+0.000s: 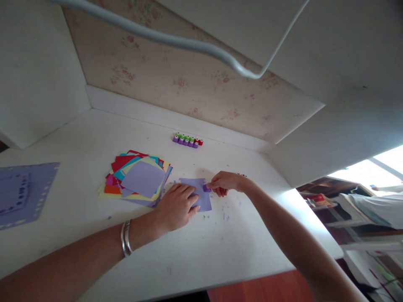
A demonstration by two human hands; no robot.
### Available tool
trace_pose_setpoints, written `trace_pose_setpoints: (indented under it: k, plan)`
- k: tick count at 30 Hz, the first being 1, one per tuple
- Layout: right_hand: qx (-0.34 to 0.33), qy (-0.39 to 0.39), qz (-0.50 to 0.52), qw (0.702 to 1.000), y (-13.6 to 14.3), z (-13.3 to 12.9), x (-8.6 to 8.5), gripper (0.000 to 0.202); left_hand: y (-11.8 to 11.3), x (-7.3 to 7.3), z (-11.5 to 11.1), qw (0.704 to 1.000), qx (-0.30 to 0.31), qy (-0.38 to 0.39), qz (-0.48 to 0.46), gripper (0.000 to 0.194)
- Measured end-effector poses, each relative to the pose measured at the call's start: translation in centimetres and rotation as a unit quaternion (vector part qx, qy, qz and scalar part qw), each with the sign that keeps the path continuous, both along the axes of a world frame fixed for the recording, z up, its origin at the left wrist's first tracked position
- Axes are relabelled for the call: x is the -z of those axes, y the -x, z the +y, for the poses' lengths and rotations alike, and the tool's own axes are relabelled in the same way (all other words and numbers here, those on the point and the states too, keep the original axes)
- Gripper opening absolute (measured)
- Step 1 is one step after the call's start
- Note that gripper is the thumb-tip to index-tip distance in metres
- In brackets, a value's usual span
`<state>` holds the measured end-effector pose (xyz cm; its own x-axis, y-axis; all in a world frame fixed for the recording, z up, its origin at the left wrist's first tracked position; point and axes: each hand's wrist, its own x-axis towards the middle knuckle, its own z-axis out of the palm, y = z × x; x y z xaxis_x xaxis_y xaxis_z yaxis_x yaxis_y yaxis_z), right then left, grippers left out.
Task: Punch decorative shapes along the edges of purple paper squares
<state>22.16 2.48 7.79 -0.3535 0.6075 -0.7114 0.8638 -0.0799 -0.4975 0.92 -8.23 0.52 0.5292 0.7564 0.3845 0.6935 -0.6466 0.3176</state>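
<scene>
A small purple paper sheet (204, 203) lies on the white table. My left hand (179, 206) rests on its left part, fingers spread and palm down, holding nothing. At the sheet's right edge my right hand (224, 183) pinches a small purple punch (207, 188) between thumb and fingers. Tiny purple paper bits (224, 213) are scattered right of and below the sheet. Left of my left hand is a messy pile of coloured paper squares (143, 178), with a purple one on top.
Purple, green and red punches (185, 140) stand in rows near the back of the white table (151, 268). Large purple sheets with punched edges (31, 201) lie at the far left. A white cable (151, 37) crosses the upper view. Shelves with cloth (371, 209) are at right.
</scene>
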Motion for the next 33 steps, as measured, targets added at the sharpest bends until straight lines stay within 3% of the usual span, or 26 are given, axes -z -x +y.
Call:
trace_pose_setpoints:
  k: [9,21,26,28,33]
  plan:
    - [-0.055,-0.035,-0.003,0.998,-1.5,-0.1,-0.3,0.040,0.1,0.0,0.0,1.000,-0.018,0.000,0.001,0.021]
    - [-0.042,-0.100,-0.054,0.993,-4.4,-1.4,-0.2,0.033,0.1,0.2,0.0,1.000,-0.022,-0.003,-0.002,0.021]
    - [-0.023,-0.201,-0.102,0.974,-5.4,-2.8,-1.0,0.020,0.1,0.1,0.1,1.000,-0.014,0.009,0.006,0.022]
    - [-0.029,-0.266,-0.109,0.957,-6.1,-3.6,-0.9,0.024,0.1,0.1,0.1,1.000,-0.014,0.013,0.007,0.022]
    - [-0.013,-0.365,-0.088,0.927,-7.2,-5.5,1.0,0.035,0.1,-0.1,0.0,1.000,-0.014,0.019,0.009,0.023]
